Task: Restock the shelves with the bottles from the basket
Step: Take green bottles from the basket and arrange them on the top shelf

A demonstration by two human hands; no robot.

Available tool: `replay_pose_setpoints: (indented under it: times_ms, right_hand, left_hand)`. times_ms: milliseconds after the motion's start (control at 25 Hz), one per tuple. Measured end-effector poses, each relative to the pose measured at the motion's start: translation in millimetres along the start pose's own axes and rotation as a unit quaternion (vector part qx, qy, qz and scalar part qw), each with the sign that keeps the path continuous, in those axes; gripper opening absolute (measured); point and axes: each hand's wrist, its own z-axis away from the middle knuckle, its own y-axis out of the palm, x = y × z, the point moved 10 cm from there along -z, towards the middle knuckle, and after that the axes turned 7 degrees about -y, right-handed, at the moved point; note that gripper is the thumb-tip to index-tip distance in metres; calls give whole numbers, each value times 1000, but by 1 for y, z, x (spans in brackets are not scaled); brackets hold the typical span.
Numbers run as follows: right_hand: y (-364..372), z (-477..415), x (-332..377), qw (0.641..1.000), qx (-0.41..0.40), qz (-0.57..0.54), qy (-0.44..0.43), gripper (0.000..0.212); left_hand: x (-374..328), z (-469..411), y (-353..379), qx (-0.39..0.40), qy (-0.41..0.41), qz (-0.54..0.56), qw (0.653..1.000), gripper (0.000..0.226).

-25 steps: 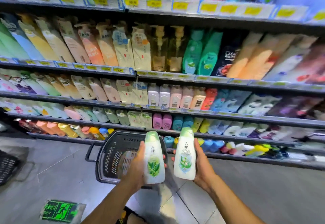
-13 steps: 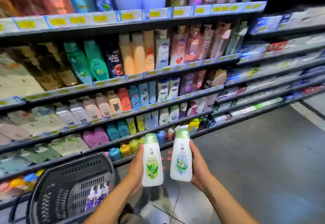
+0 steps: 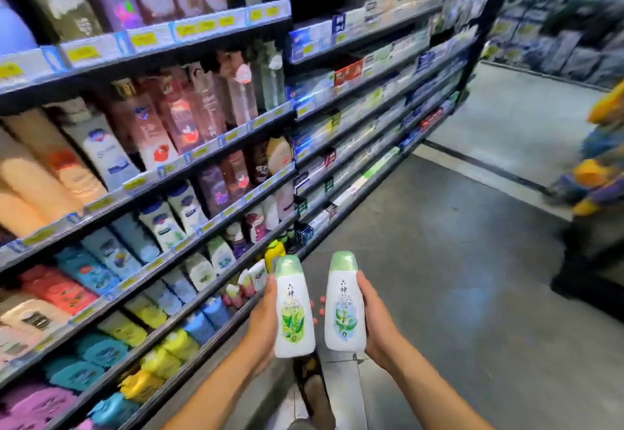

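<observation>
Smooth white plastic bottle with rounded green cap [image 3: 294, 311], upright, gripped in left hand [image 3: 265, 318]; same-shaped bottle [image 3: 345, 308] gripped in right hand [image 3: 376, 321].

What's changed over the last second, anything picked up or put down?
The view has swung right along the shelves, toward the aisle's far end; the black basket has dropped out of sight. Nothing taken or released: the left hand still grips the left bottle, the right hand the right bottle, both upright, side by side.
</observation>
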Motion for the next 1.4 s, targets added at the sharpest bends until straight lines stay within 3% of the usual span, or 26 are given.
replay_pose_setpoints:
  times_ms: [280, 520, 680, 840, 1040, 1200, 1400]
  right_hand:
    - [-80, -85, 98, 996, -83, 4, -33, 63]
    - [-112, -141, 165, 996, -79, -17, -47, 62]
    - [-113, -187, 191, 997, -67, -20, -29, 61]
    - [-102, -252, 221, 1000, -30, 7, -5, 66]
    - [-64, -333, 266, 994, 83, 62, 27, 64]
    - [-22, -386, 295, 975, 167, 136, 53, 62]
    - [34, -411, 298, 958, 238, 130, 96, 58]
  left_hand:
    - [-40, -111, 135, 80, -44, -88, 992, 75]
    - [-77, -173, 212, 128, -32, -140, 981, 89]
    - [-98, -200, 233, 124, -16, -130, 984, 81]
    - [-132, -235, 242, 85, -3, -68, 994, 94]
    - [-184, -268, 234, -39, 30, -22, 999, 78]
    - [-217, -277, 225, -129, 76, 77, 986, 71]
    - [-237, -260, 201, -206, 100, 139, 963, 67]
